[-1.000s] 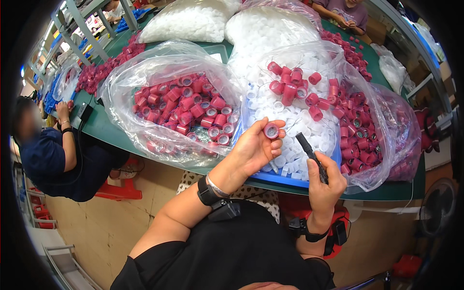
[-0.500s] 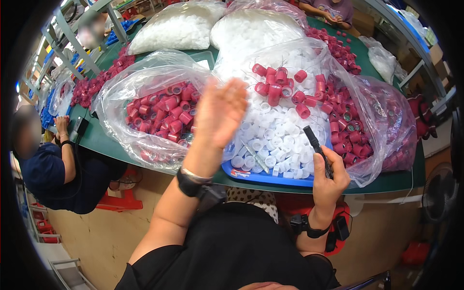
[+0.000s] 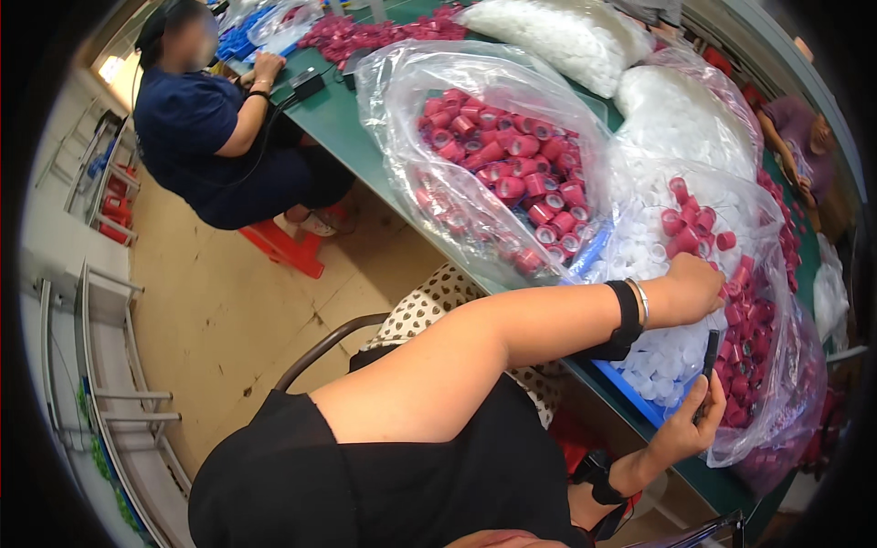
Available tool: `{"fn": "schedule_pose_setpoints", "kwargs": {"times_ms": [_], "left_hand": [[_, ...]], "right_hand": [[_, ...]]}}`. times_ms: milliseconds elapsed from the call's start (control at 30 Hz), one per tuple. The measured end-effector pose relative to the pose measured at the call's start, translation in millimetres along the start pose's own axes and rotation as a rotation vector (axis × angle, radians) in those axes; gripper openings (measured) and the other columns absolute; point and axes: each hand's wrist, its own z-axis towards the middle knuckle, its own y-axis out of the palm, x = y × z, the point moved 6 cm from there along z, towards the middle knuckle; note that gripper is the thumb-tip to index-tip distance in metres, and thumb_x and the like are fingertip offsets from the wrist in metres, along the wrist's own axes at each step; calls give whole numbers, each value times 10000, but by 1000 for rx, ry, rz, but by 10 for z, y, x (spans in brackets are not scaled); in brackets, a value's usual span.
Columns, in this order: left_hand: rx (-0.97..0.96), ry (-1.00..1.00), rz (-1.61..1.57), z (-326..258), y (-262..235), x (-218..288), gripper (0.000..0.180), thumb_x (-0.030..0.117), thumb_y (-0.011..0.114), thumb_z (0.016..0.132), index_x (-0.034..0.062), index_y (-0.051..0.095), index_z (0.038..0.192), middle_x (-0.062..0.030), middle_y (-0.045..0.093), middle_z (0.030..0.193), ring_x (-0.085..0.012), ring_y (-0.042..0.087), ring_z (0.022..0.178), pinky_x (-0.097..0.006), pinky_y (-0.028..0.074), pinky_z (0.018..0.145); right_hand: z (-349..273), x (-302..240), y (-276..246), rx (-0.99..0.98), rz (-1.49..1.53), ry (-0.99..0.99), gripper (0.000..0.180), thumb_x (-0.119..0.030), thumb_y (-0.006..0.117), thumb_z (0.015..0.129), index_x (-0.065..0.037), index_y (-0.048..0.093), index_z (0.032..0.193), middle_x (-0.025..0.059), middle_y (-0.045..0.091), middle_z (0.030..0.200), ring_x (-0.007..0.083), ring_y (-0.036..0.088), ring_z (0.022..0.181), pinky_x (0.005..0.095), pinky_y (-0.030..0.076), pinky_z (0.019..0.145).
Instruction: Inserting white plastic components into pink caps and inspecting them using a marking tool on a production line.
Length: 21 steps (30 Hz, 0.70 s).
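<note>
My right hand [image 3: 687, 422] is closed around a black pen-shaped tool [image 3: 712, 354], which points up and away from me over the blue tray [image 3: 639, 395]. Stretched across to the right, my left hand [image 3: 687, 292] is curled beside the magenta cylindrical parts [image 3: 754, 333] in the right-hand plastic bag [image 3: 795, 365]. Its fingertips are hidden, so whatever they hold cannot be made out. White plastic caps [image 3: 660, 365] fill the tray under my left wrist. A small group of magenta cylinders [image 3: 694, 228] with thin wires rests on the white caps beyond my left hand.
Another open plastic bag [image 3: 402, 137] of magenta cylinders stands on the green table [image 3: 352, 151]. Full bags of white parts [image 3: 571, 41] lie farther back. One co-worker [image 3: 206, 128] sits at left on a red stool [image 3: 283, 247]; another person [image 3: 804, 137] is at far right.
My view has swung to the left. My left hand, raised and spread before, has come down to the right beside the magenta cylinders. My right hand still holds the black tool.
</note>
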Motion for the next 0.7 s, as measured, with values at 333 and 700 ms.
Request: {"fn": "schedule_pose_setpoints", "kwargs": {"times_ms": [333,700], "left_hand": [[19,-461,-1281,-263,-411,-230,475,265,649,874,20,555,1271,-60,642,866,-91,508,544,-244,414,467],[45,-894,-1912,-763,-332,-710,127,197,655,907,82,601,908,-2,557,786,-125,514,687,-260,449,611]], "right_hand": [[-38,-105,56,-31,20,-45,189,-9,658,889,39,663,1072,83,682,896,129,606,760,257,490,703],[-43,-333,275,-110,4,-75,201,-52,763,797,14,674,966,131,701,827,211,678,694,302,509,629]]}}
